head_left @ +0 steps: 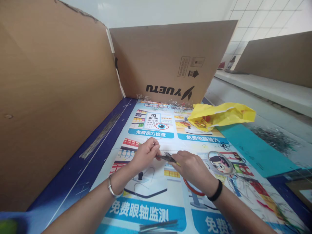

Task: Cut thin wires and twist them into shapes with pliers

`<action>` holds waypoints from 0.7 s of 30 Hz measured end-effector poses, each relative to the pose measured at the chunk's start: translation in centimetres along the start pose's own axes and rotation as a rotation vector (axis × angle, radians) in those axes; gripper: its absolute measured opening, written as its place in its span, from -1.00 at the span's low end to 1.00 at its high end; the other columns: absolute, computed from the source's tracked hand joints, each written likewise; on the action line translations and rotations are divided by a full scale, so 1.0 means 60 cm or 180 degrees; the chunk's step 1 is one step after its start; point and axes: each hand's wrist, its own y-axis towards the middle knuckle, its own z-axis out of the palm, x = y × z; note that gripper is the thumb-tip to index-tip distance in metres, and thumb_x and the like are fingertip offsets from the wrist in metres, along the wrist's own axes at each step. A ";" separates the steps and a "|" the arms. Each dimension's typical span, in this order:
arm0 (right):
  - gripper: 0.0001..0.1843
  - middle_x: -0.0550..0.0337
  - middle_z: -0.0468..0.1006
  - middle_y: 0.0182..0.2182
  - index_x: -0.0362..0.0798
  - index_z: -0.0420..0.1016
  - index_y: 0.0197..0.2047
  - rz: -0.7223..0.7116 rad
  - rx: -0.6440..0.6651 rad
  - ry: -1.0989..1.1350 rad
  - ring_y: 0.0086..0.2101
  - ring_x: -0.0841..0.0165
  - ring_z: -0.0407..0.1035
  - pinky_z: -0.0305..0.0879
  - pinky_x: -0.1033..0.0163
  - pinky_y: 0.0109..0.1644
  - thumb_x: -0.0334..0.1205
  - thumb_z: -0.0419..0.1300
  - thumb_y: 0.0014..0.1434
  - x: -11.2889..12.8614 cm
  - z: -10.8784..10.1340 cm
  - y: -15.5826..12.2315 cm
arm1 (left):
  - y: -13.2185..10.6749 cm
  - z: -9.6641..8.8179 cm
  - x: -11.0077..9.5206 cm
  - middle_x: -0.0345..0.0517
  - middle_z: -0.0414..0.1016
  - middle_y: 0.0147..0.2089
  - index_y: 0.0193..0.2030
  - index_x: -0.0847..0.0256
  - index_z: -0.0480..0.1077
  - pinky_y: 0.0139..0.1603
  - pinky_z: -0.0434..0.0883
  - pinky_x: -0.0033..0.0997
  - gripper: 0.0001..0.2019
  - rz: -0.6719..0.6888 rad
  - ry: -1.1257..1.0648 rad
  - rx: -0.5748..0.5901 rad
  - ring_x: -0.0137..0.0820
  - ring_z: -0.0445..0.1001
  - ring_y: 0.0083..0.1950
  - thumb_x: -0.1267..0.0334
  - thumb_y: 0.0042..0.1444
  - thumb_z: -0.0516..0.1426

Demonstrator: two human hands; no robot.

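Observation:
My left hand (146,152) is closed in a pinch over the printed poster (156,208) on the table, holding something thin that I cannot make out. My right hand (192,167) is closed round small dark pliers (167,157), whose tip points left and meets the left fingertips. A bent thin wire (146,177) lies on the poster just below my hands. A red ring (192,190) shows under my right wrist.
Cardboard walls (56,97) stand at the left and back. A yellow plastic bag (220,115) lies at the back right. Straight wires (101,135) lie along the left edge, wire scraps (274,138) on the right, dark rods (158,225) near the front.

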 end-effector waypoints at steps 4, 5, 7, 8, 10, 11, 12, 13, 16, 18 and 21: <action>-0.86 0.26 0.51 -0.49 -0.01 0.47 -0.39 0.0131 0.0243 0.0279 -0.47 0.40 0.38 0.05 0.34 -0.47 -0.16 0.16 0.15 -0.003 -0.006 0.002 | -0.003 0.001 0.000 -0.24 0.47 -0.51 -0.36 0.16 0.23 -0.31 0.28 -0.48 -0.89 0.0121 0.0111 0.0029 -0.46 0.44 -0.46 0.22 0.16 0.00; -0.85 0.27 0.51 -0.49 0.00 0.47 -0.39 0.0139 0.0270 0.0347 -0.48 0.41 0.38 0.05 0.35 -0.47 -0.16 0.15 0.15 -0.004 -0.007 0.003 | -0.003 0.001 0.000 -0.24 0.47 -0.51 -0.36 0.16 0.23 -0.31 0.28 -0.48 -0.89 0.0140 0.0101 0.0028 -0.46 0.44 -0.47 0.22 0.16 0.00; -0.84 0.27 0.52 -0.49 0.00 0.48 -0.40 0.0134 0.0301 0.0466 -0.49 0.43 0.38 0.07 0.36 -0.48 -0.17 0.13 0.16 -0.006 -0.005 0.004 | -0.004 0.002 0.001 -0.24 0.47 -0.50 -0.35 0.16 0.24 -0.31 0.28 -0.48 -0.89 0.0168 0.0077 0.0011 -0.46 0.44 -0.47 0.22 0.16 0.00; -0.82 0.27 0.52 -0.49 0.00 0.48 -0.39 0.0123 0.0287 0.0490 -0.48 0.43 0.38 0.08 0.36 -0.47 -0.17 0.11 0.17 -0.007 -0.003 0.004 | -0.004 0.002 0.002 -0.25 0.47 -0.50 -0.35 0.16 0.24 -0.31 0.28 -0.48 -0.90 0.0177 0.0075 -0.0006 -0.46 0.44 -0.46 0.22 0.16 0.00; -0.81 0.24 0.51 -0.48 -0.01 0.48 -0.37 0.0096 0.0164 0.0439 -0.44 0.41 0.39 0.12 0.35 -0.44 -0.16 0.09 0.19 -0.008 0.004 0.004 | -0.003 0.003 0.004 -0.25 0.47 -0.51 -0.36 0.15 0.23 -0.31 0.28 -0.48 -0.89 0.0184 0.0096 -0.0061 -0.45 0.44 -0.46 0.23 0.17 -0.01; -0.81 0.21 0.51 -0.47 -0.01 0.47 -0.35 0.0082 0.0074 0.0374 -0.41 0.39 0.39 0.13 0.35 -0.42 -0.16 0.08 0.20 -0.008 0.008 0.004 | -0.003 0.003 0.006 -0.26 0.47 -0.51 -0.36 0.15 0.22 -0.31 0.28 -0.48 -0.89 0.0173 0.0107 -0.0085 -0.45 0.45 -0.46 0.23 0.17 -0.02; -0.82 0.19 0.50 -0.46 -0.02 0.47 -0.33 0.0066 -0.0016 0.0306 -0.39 0.37 0.39 0.15 0.34 -0.40 -0.16 0.08 0.20 -0.008 0.013 0.003 | -0.002 0.004 0.007 -0.26 0.47 -0.51 -0.36 0.15 0.21 -0.31 0.28 -0.48 -0.88 0.0157 0.0122 -0.0105 -0.45 0.45 -0.47 0.23 0.17 -0.03; -0.83 0.18 0.50 -0.45 -0.03 0.47 -0.32 0.0051 -0.0079 0.0255 -0.37 0.36 0.39 0.16 0.33 -0.38 -0.17 0.09 0.19 -0.007 0.017 0.003 | -0.002 0.004 0.008 -0.26 0.47 -0.51 -0.37 0.15 0.20 -0.31 0.29 -0.47 -0.88 0.0143 0.0141 -0.0122 -0.45 0.45 -0.47 0.23 0.18 -0.03; -0.84 0.17 0.51 -0.44 -0.04 0.46 -0.30 0.0021 -0.0062 0.0242 -0.37 0.35 0.40 0.18 0.33 -0.36 -0.18 0.10 0.19 -0.006 0.023 0.002 | -0.002 0.004 0.010 -0.26 0.48 -0.51 -0.35 0.14 0.20 -0.31 0.29 -0.47 -0.89 0.0139 0.0225 -0.0128 -0.44 0.46 -0.47 0.24 0.18 -0.04; -0.82 0.17 0.52 -0.44 -0.04 0.46 -0.30 0.0013 0.0003 0.0281 -0.38 0.35 0.41 0.19 0.33 -0.37 -0.18 0.08 0.20 -0.006 0.023 0.002 | -0.003 0.003 0.010 -0.27 0.49 -0.50 -0.35 0.13 0.21 -0.31 0.29 -0.46 -0.90 0.0175 0.0289 -0.0127 -0.43 0.47 -0.45 0.24 0.18 -0.04; -0.78 0.18 0.53 -0.45 -0.03 0.48 -0.34 0.0006 0.0050 0.0354 -0.42 0.36 0.42 0.19 0.33 -0.40 -0.16 0.05 0.22 -0.006 0.018 0.004 | -0.005 0.002 0.009 -0.28 0.48 -0.50 -0.34 0.13 0.21 -0.31 0.29 -0.46 -0.90 0.0238 0.0353 -0.0118 -0.43 0.47 -0.45 0.24 0.18 -0.05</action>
